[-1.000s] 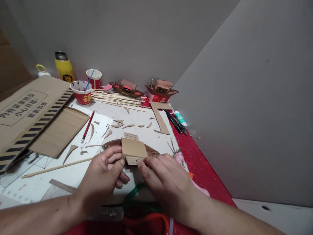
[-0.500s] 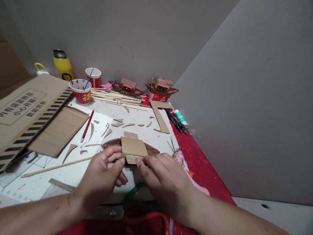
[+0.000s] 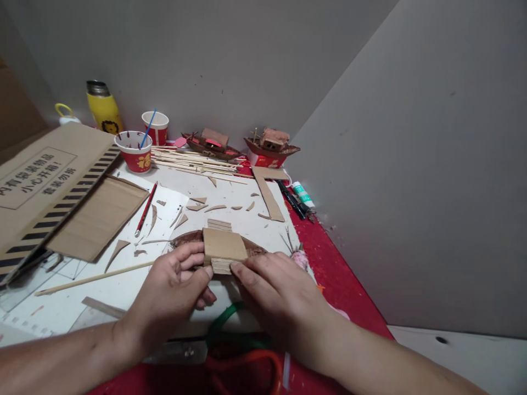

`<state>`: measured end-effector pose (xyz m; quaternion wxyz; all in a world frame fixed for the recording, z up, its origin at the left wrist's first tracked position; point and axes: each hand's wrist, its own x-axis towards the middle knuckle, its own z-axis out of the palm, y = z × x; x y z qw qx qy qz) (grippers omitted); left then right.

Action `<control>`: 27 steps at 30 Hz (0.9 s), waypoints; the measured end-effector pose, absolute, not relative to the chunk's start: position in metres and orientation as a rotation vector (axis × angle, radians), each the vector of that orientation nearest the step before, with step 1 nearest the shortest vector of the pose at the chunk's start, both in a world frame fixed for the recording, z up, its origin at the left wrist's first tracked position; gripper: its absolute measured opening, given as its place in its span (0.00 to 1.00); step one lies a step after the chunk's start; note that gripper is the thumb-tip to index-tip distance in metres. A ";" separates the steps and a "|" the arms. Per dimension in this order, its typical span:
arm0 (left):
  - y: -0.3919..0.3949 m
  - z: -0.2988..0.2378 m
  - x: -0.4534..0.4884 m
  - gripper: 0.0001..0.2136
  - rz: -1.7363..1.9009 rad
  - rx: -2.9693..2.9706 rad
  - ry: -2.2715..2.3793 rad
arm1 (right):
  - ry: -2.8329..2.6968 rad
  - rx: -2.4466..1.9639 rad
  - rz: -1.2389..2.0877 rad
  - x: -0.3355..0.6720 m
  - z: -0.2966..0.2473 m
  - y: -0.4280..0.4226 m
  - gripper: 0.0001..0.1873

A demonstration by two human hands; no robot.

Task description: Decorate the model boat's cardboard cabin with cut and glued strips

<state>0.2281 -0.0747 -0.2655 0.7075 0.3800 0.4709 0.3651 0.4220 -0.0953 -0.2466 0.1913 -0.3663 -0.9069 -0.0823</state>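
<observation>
A small brown boat model (image 3: 186,239) lies on the white work sheet (image 3: 123,285) in front of me, with a folded cardboard roof piece (image 3: 223,246) set across its middle. My left hand (image 3: 173,291) grips the boat's left side, thumb pressed to the roof's near left corner. My right hand (image 3: 275,293) rests against the right side, thumb and fingers pinching the roof's near edge. The right end of the hull is partly hidden behind my right hand.
Cardboard sheets (image 3: 96,216) lie at left, with a red pencil (image 3: 145,209), a long wooden stick (image 3: 93,278) and cardboard scraps. At the back stand two red paper cups (image 3: 134,152), a yellow flask (image 3: 104,108), a bundle of sticks (image 3: 193,161) and two finished boats (image 3: 269,144). Markers (image 3: 294,202) and a glue stick (image 3: 303,195) lie right.
Both hands keep their hold on the boat and roof piece. The view has shifted slightly, so everything sits a little higher in the frame.
</observation>
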 end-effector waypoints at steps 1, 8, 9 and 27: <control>-0.075 -0.266 0.228 0.22 0.818 0.845 1.040 | -2.538 -1.028 -0.214 0.423 -0.246 -0.095 0.11; -0.080 -0.269 0.230 0.35 0.867 0.963 1.053 | -2.488 -1.063 -0.186 0.425 -0.243 -0.094 0.07; -0.081 -0.270 0.230 0.37 0.878 0.986 1.069 | -2.492 -1.068 -0.177 0.426 -0.244 -0.094 0.07; -0.081 -0.276 0.245 0.38 0.897 1.208 1.155 | -2.518 -0.885 -0.470 0.429 -0.251 -0.087 0.12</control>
